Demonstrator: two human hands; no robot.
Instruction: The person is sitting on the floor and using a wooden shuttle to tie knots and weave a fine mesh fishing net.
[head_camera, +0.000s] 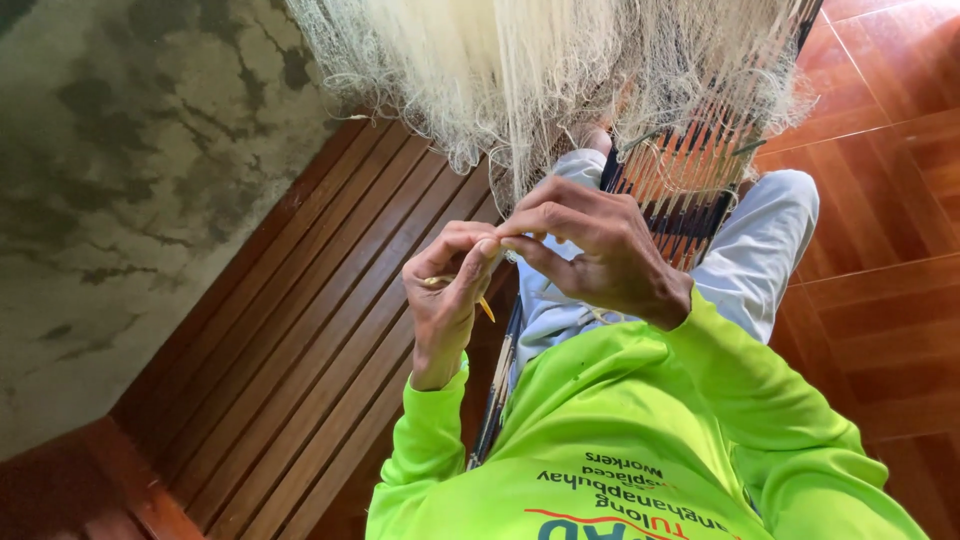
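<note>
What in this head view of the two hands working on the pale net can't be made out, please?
- Head view: the point where the net meets the fingertips is hidden by the fingers.
- Most of the yellow tool is covered by the left hand.
- The right hand hides its own palm.
- The net's upper part is cut off by the top edge.

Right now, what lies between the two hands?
In the head view, left hand and right hand meet at the fingertips, pinching pale net strands; nothing else lies between.
</note>
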